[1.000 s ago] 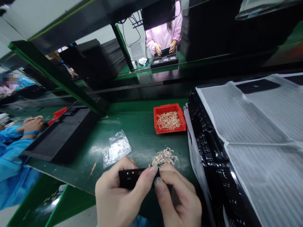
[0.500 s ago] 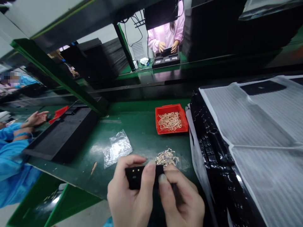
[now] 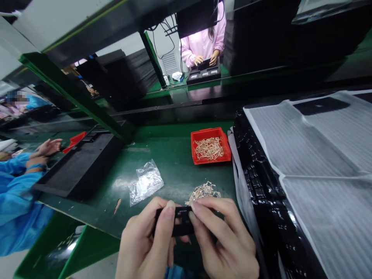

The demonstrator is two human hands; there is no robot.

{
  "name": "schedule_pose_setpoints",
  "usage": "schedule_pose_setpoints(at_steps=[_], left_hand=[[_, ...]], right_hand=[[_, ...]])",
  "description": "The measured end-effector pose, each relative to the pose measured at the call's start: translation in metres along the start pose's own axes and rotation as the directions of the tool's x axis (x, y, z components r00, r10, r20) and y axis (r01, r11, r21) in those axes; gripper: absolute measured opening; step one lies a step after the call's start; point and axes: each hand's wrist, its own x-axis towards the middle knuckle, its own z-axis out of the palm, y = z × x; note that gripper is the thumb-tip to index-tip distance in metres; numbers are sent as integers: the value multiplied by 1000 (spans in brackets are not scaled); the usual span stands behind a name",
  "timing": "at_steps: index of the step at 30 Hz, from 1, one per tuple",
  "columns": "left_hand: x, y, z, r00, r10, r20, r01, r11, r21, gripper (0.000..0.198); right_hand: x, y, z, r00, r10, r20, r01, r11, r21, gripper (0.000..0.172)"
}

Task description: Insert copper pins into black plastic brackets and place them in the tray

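A small black plastic part (image 3: pixel 183 229) w/ cutouts was in my hands, held above the near edge of the green bench (image 3: pixel 174 164), approx. mid-view. My L hand (image 3: pixel 145 242) gripped its left end, thumb across the face, fingers curled behind & under, no slack that I could see. My R hand (image 3: pixel 228 242) had thumb & index pinched nearly together at the right end, touching it; couldn't tell if a tiny piece was btwn those tips.

Just beyond my fingers lay a loose pile of thin flex strips (image 3: pixel 205 190), partly hidden by my R hand. Farther back sat a red bin (image 3: pixel 213 160) w/ tan strips (image 3: pixel 209 148) inside. A crumpled clear plastic bag (image 3: pixel 147 183) lay flat to the left of the pile.

To the right, near the red bin, was a black-wrapped stack (image 3: pixel 261 180) w/ a white sheet (image 3: pixel 322 149) over its top. At far left, a black foam-lined tray (image 3: pixel 80 164) sat at an angle, a co-worker's blue sleeve (image 3: pixel 17 174) beside it. Opp. side, a co-worker in pink (image 3: pixel 203 44) had both hands at a black compartment tray (image 3: pixel 204 76).
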Motion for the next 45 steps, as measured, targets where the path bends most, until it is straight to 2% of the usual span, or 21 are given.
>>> schedule_pose_setpoints(at_steps=[3,5,8,13,16,21,24,26,29,32,37,39,42,45], left_hand=[[-2,0,-5,998,64,15,-65,996,68,38],[0,-3,-10,982,167,89,-177,976,126,35],[6,-5,-19,914,339,224,-385,899,210,29],[10,-3,-29,765,554,328,-642,690,333,21],[11,-1,-33,698,588,409,-716,596,365,22],[14,-2,-30,647,614,452,-763,518,387,23],[14,-2,-26,637,626,451,-771,512,378,22],[13,-1,-25,638,628,447,-770,526,361,21],[12,-1,-24,643,641,420,-766,543,344,19],[10,-1,-19,647,676,352,-761,553,339,20],[8,1,-12,672,702,236,-733,586,346,22],[7,2,-13,677,695,243,-731,596,333,21],[7,3,-17,665,678,314,-747,593,301,19],[8,2,-16,650,663,371,-759,586,282,18]], right_hand=[[3,-1,-2,999,-30,44,29,999,15,40],[5,-2,-2,999,-22,34,21,999,41,37],[7,-3,-1,998,14,61,-19,996,87,30],[9,-5,0,987,53,152,-80,981,178,13],[9,-5,1,974,97,205,-142,967,213,21],[6,-4,4,966,159,204,-201,958,204,32],[4,-5,6,974,178,143,-204,960,194,33],[4,-5,7,986,151,75,-163,968,192,32],[5,-8,8,994,111,-1,-108,970,217,23],[7,-10,8,993,113,-25,-103,963,249,16],[9,-12,7,992,119,-45,-102,954,282,17],[10,-11,6,993,117,-23,-104,947,302,17],[10,-10,5,995,94,13,-93,941,326,19],[9,-9,6,997,76,-8,-69,946,318,24]])
